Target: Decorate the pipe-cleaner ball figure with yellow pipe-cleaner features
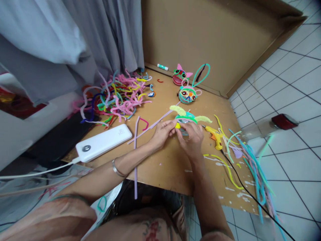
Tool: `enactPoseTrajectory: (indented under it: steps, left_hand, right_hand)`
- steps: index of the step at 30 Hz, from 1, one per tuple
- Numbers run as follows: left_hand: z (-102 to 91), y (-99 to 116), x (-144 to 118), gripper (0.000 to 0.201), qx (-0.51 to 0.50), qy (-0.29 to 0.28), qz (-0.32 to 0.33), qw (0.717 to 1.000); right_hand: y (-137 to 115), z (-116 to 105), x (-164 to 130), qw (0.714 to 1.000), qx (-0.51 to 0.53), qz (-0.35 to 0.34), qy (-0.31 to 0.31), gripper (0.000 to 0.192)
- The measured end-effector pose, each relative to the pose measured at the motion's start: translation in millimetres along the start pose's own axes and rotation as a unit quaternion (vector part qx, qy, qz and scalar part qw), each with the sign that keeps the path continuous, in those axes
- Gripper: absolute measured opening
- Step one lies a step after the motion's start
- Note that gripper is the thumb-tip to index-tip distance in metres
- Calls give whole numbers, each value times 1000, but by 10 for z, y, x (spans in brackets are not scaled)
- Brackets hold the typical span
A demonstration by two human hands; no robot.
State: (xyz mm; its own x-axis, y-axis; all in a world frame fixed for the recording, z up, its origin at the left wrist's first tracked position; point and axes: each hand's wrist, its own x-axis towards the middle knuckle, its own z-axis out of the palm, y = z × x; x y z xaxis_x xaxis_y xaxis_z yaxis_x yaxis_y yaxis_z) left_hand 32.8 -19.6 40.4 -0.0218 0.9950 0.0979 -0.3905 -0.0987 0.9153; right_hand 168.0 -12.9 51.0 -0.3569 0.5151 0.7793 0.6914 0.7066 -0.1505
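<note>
Hands (163, 132) (192, 135) pinching yellow piece (177, 126), pipe-cleaner figure (187, 117), cardboard (173, 160)

1. We see a green pipe-cleaner figure (188, 117) with yellow-green fuzzy ears, and a small yellow piece (177, 126) beside it.
2. The glue gun (215, 135) is yellow with an orange trigger and a black cord.
3. The power bank (103, 143) is white with a white cable.
4. The pile of pipe cleaners (117, 97) mixes pink, yellow, green, blue and purple.
5. One finished face (187, 94) is teal with orange; another (179, 75) is red with pink ears.
6. The board (173, 160) is tan, flecked white.
7. The curtain (100, 36) is grey; the floor tiles (296, 83) are white with dark lines.
</note>
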Motion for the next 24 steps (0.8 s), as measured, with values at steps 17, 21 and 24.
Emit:
enactPoseTrajectory:
  steps: [17,21,24]
  left_hand:
    - [-78,79,65,48,25,-64,24,997]
    - [-88,51,92,47,5,-51,17,999]
    - [-91,42,111,46,2,-43,14,999]
  right_hand:
    - [-4,1,-3,999,33,16,21,8]
    - [-41,33,0,982,150,106,33,13]
    - [-53,56,3,969,185,154,48,15]
